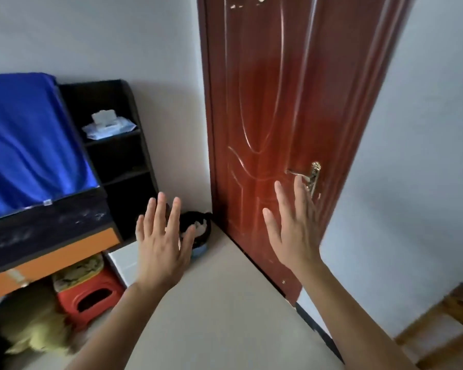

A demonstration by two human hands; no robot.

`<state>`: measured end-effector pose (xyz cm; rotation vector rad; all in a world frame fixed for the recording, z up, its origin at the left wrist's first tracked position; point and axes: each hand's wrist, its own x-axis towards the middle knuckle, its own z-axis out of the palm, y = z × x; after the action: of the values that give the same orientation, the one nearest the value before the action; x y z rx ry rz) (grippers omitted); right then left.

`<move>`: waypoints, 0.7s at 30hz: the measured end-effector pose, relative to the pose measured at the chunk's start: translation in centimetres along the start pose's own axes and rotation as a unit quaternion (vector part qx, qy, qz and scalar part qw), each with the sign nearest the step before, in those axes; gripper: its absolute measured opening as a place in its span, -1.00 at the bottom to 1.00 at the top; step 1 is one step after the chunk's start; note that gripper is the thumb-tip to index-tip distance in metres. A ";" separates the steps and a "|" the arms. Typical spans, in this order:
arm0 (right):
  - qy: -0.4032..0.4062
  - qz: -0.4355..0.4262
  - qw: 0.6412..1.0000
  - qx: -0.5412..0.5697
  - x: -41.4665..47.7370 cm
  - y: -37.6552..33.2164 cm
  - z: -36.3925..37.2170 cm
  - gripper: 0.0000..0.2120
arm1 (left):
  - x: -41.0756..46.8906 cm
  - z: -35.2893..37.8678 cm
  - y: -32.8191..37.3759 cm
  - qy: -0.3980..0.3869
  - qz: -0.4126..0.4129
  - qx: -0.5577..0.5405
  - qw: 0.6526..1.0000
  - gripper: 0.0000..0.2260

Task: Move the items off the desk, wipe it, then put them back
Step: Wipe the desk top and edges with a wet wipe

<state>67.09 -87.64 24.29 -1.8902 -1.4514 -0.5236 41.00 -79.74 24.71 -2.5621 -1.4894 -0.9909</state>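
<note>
Both hands were raised in front of the person, palms away and empty: the left hand (162,243) had its fingers spread wide, and the right hand (292,225) was likewise splayed, holding nothing. The desk (48,236) stood at the left, dark-topped with an orange front, its right end near the corner of the room. A blue cloth (30,145) hung behind its back edge, and the strip of top in view looked dusty and carried nothing that could be made out. A pack of wipes (108,125) lay on the upper shelf of the black side unit (123,145) at the desk's right end. Judging from this, the hands were between steps, and a sensible move would be to turn left toward the desk and reach for the wipes with the nearer left hand. Room was tight: the red-brown door (278,102) stood just beyond the right hand, whose fingertips were close to the door handle (309,176), and a dark bin (197,231) sat on the floor in the corner between desk and door. A red stool (90,299) was tucked under the desk, and a wooden chair (444,329) stood at the lower right, so any swing of the arms wanted care.
</note>
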 end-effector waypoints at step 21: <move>-0.075 -0.074 0.984 0.142 19.9 -13.5 34.5 -0.49 | 20.4 9.4 -27.9 -0.014 -0.109 0.080 0.991 -0.42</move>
<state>57.00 -47.32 17.90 -1.6316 -1.6769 -0.2295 30.91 -45.68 19.90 -2.3523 -1.8063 -0.8165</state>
